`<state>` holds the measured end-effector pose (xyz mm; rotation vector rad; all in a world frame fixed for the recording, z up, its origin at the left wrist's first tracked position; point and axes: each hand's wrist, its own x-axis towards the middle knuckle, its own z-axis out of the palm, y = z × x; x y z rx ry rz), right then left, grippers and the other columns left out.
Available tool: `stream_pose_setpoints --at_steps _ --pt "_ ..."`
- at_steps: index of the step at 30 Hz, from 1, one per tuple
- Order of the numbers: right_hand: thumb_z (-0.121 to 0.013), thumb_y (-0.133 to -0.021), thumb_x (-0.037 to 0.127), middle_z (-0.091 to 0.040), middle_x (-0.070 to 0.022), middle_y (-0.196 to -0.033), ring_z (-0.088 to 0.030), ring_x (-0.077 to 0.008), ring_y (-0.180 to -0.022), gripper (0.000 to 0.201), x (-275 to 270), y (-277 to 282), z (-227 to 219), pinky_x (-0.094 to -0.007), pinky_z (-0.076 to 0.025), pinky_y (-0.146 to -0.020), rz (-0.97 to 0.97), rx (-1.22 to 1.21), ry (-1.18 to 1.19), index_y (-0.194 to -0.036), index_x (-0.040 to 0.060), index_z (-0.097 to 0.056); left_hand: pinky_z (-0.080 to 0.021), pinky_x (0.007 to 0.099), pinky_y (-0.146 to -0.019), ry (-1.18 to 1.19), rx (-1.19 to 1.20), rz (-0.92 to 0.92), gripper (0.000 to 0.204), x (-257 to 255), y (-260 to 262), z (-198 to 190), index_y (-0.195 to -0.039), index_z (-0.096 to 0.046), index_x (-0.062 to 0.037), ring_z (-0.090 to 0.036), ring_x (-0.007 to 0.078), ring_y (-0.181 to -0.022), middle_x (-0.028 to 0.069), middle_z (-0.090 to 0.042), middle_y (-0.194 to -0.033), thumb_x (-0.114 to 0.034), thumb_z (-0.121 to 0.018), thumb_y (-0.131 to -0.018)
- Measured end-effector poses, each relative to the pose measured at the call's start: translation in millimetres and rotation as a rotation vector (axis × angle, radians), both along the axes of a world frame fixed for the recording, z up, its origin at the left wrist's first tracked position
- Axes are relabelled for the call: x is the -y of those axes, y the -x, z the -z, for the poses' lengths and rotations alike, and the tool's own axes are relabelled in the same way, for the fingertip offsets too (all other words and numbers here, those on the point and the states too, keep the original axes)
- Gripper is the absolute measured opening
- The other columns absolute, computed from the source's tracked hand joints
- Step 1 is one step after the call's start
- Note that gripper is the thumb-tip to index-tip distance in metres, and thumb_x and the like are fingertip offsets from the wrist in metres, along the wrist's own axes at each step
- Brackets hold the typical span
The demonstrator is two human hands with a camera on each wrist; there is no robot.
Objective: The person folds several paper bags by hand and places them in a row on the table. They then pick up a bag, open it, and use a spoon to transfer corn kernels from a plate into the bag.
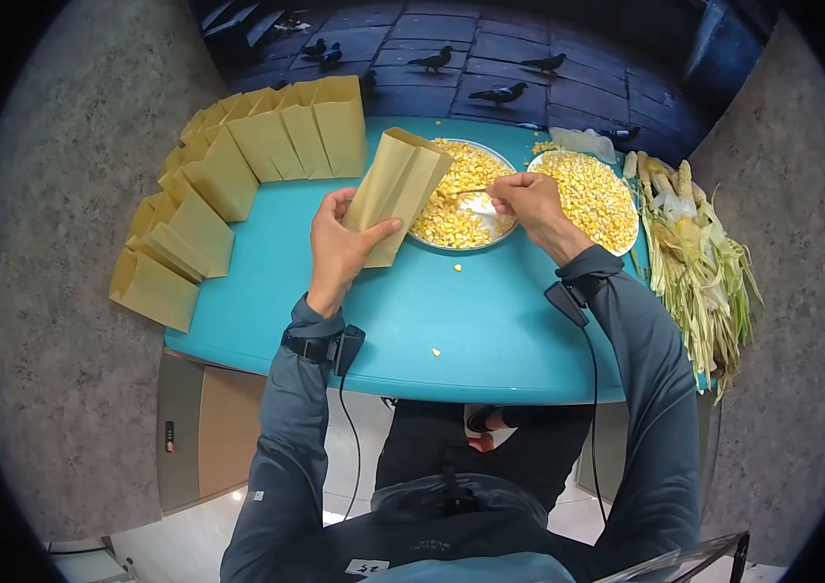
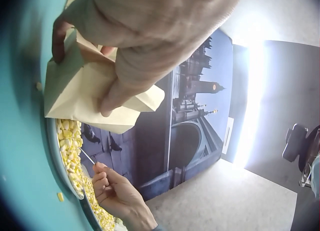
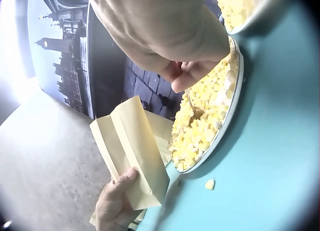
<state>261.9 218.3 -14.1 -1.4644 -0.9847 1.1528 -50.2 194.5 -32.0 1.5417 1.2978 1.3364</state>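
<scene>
My left hand (image 1: 336,251) grips a brown paper bag (image 1: 395,189) by its lower part, the thumb across its front. The bag tilts slightly to the right, its top edge parted, beside a round plate (image 1: 461,250) of yellow corn kernels (image 1: 449,227). Over that plate, my right hand (image 1: 540,208) pinches the thin handle of a spoon (image 3: 189,100) between thumb and fingers. The spoon's bowl end is down among the kernels in the right wrist view. A bare white patch of the plate shows near the right hand.
Several upright paper bags (image 1: 301,131) line the table's left and back edges. A second plate of kernels (image 1: 589,199) stands on the right, next to corn husks and cobs (image 1: 689,233). Loose kernels (image 1: 458,267) lie on the teal table (image 1: 383,335). A clear plastic bag (image 1: 583,145) lies behind.
</scene>
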Motion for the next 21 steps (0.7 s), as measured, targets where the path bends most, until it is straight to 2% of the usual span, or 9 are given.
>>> stream_pose_setpoints --at_steps 7,9,11,16,18,19,21 --pt "-0.084 -0.088 -0.002 -0.075 -0.0107 -0.086 -0.072 -0.0154 -0.071 0.015 5 -25 -44 -0.0261 -0.062 -0.067 0.030 -0.038 -0.157 -0.099 -0.0066 -0.075 -0.061 0.0365 -0.094 0.056 0.018 0.059 0.082 5 -3 -4 -0.136 -0.059 0.0064 -0.074 0.0250 -0.110 0.0194 -0.074 -0.121 -0.020 -0.103 -0.073" --pt "-0.084 -0.088 -0.002 -0.076 -0.0113 -0.088 -0.073 -0.0156 -0.072 0.015 6 -25 -59 -0.0265 -0.062 -0.066 0.042 -0.013 -0.192 -0.098 -0.0068 -0.075 -0.061 0.0373 -0.094 0.062 -0.058 0.070 0.084 1 -2 4 -0.138 -0.058 0.0056 -0.075 0.0258 -0.110 0.0196 -0.074 -0.122 -0.021 -0.103 -0.072" --pt "-0.083 -0.091 0.001 -0.077 -0.0080 -0.090 -0.071 -0.0121 -0.072 0.013 10 -22 -79 -0.0254 -0.060 -0.068 0.019 0.100 -0.237 -0.101 -0.0032 -0.075 -0.061 0.0375 -0.094 0.053 -0.064 0.071 0.086 -1 -2 8 -0.138 -0.058 0.0053 -0.075 0.0259 -0.110 0.0196 -0.074 -0.122 -0.022 -0.104 -0.071" --pt "-0.084 -0.089 0.003 -0.077 -0.0106 -0.086 -0.073 -0.0129 -0.071 0.013 14 0 -93 -0.0272 -0.060 -0.065 -0.054 0.180 -0.314 -0.097 -0.0042 -0.077 -0.061 0.0378 -0.095 0.069 -0.083 0.068 0.089 1 -3 4 -0.140 -0.057 0.0051 -0.075 0.0255 -0.111 0.0193 -0.074 -0.122 -0.023 -0.104 -0.070" --pt "-0.079 -0.090 0.001 -0.078 -0.0106 -0.084 -0.074 -0.0164 -0.070 0.008 18 12 -88 -0.0281 -0.058 -0.064 -0.209 0.440 -0.454 -0.097 -0.0010 -0.077 -0.060 0.0380 -0.097 0.085 -0.053 0.090 0.090 3 -3 2 -0.140 -0.057 0.0051 -0.075 0.0257 -0.112 0.0196 -0.074 -0.125 -0.024 -0.105 -0.070" --pt "-0.079 -0.090 0.001 -0.078 -0.0106 -0.084 -0.074 -0.0164 -0.070 0.008 20 15 -86 -0.0281 -0.058 -0.064 -0.208 0.439 -0.453 -0.097 -0.0010 -0.077 -0.060 0.0380 -0.097 0.085 -0.054 0.091 0.090 3 -4 2 -0.140 -0.057 0.0051 -0.075 0.0257 -0.112 0.0196 -0.074 -0.125 -0.024 -0.105 -0.070" --pt "-0.077 -0.091 -0.001 -0.074 -0.0108 -0.083 -0.074 -0.0227 -0.073 0.006 24 23 -79 -0.0339 -0.058 -0.066 -0.374 0.802 -0.990 -0.097 0.0003 -0.076 -0.060 0.0386 -0.099 0.080 -0.103 0.086 0.092 3 -3 2 -0.141 -0.057 0.0051 -0.074 0.0273 -0.115 0.0204 -0.074 -0.127 -0.024 -0.106 -0.069"
